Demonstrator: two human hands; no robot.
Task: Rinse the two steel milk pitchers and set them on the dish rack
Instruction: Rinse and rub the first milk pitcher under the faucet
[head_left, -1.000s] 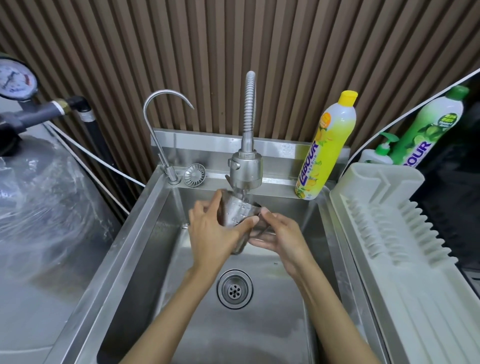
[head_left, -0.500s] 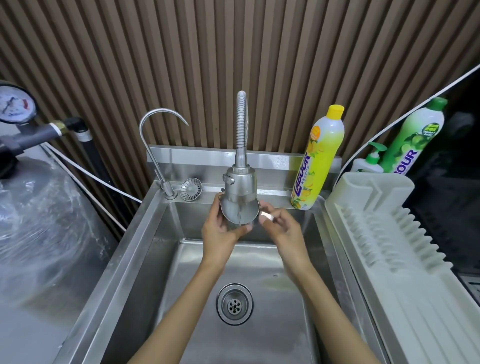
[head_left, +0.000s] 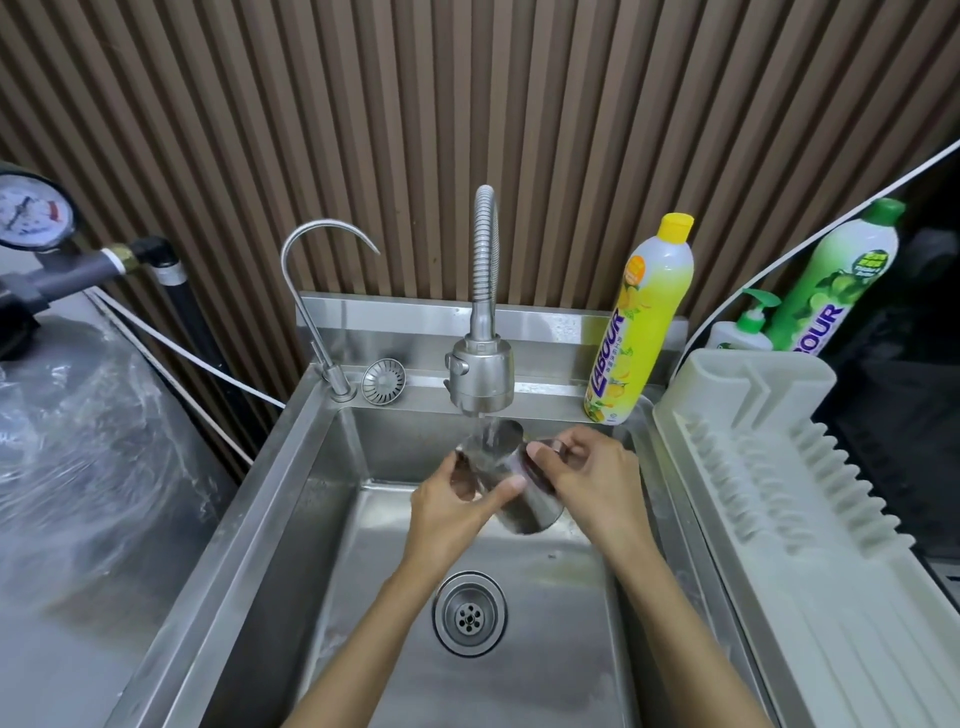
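A steel milk pitcher (head_left: 524, 499) is tilted under the flexible tap head (head_left: 482, 378), and water runs from the tap into its mouth. My left hand (head_left: 451, 509) wraps the pitcher's rim and body from the left. My right hand (head_left: 587, 480) holds it from the right, with the fingers on the handle. The pitcher hangs over the steel sink (head_left: 332, 509), above and behind the drain (head_left: 469, 614). The white dish rack (head_left: 779, 499) lies to the right of the sink with nothing on it. Only one pitcher is in view.
A yellow dish soap bottle (head_left: 641, 322) stands on the sink's back ledge at the right. A green bottle (head_left: 836, 275) and a pump bottle (head_left: 743, 327) stand behind the rack. A thin curved tap (head_left: 311, 291) and a strainer plug (head_left: 383, 381) are at the back left. A plastic-wrapped counter (head_left: 78, 467) lies on the left.
The pitcher has tipped over from mouth-up under the tap head to a slant, lower in the sink. Water now runs into it. My view has shifted slightly.
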